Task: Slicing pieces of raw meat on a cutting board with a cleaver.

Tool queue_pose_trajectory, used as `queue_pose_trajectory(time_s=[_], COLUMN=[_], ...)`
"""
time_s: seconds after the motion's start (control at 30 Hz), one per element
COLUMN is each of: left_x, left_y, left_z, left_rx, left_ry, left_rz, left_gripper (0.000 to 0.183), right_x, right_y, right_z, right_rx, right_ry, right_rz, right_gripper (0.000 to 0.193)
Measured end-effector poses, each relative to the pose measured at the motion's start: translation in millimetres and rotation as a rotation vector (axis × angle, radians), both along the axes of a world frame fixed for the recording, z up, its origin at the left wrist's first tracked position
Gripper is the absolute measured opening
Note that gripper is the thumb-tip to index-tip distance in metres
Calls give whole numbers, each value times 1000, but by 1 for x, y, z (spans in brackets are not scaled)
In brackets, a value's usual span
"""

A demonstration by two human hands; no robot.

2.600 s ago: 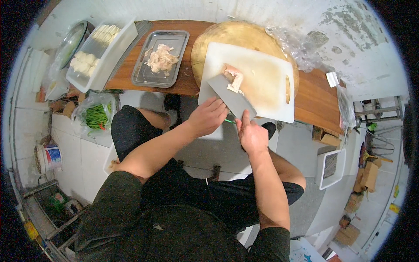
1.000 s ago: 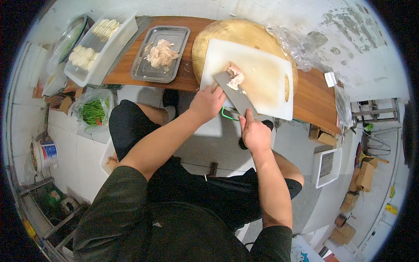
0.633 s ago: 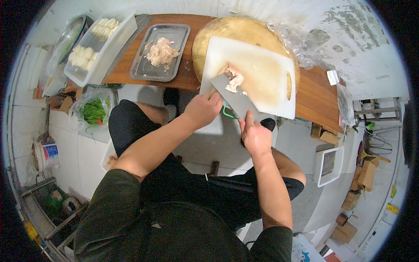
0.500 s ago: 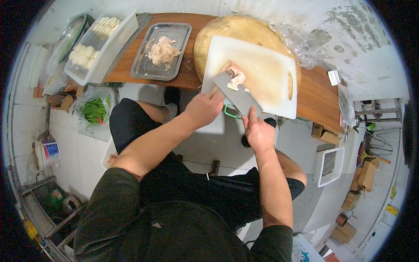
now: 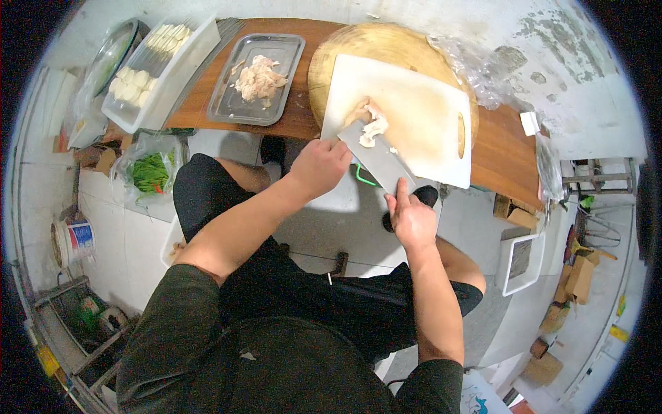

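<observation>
My right hand point(image 5: 411, 219) grips the handle of a broad steel cleaver point(image 5: 376, 156), whose blade lies flat over the near edge of a white cutting board point(image 5: 420, 117). Pale pieces of raw meat point(image 5: 372, 126) rest on the blade's far end and on the board beside it. My left hand point(image 5: 319, 165) hovers at the board's near-left corner, fingers curled, touching the cleaver's left edge. The board sits on a round wooden chopping block point(image 5: 372, 45) on a wooden counter.
A metal tray point(image 5: 227, 103) with more raw meat sits left of the block. Further left stands a white tub point(image 5: 189, 62) with pale round pieces. A bag of green vegetables point(image 5: 150, 172) hangs below the counter. Crumpled plastic wrap point(image 5: 476, 65) lies at the right.
The cleaver has slid forward under the meat on the board, and my left hand has stayed at the blade's left side. The view shifted slightly.
</observation>
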State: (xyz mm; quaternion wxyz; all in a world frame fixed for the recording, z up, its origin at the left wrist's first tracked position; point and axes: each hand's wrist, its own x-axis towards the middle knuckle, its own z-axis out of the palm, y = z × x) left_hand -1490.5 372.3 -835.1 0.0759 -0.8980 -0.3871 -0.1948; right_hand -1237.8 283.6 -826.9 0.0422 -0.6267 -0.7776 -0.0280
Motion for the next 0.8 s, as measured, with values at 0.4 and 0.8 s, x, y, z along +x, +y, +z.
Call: queue_pose_trajectory(time_s=[0.4, 0.8], left_x=[1, 13], left_y=[-4, -11], left_z=[-6, -17], left_rx=[-51, 17], left_ry=[-194, -109], left_rz=[-22, 49], left_gripper=[10, 9], right_x=[-3, -9], right_y=[-10, -21], right_z=[4, 8], right_rx=[-50, -130], right_ry=[-42, -70], right_rz=[-29, -125], right_gripper=[49, 51])
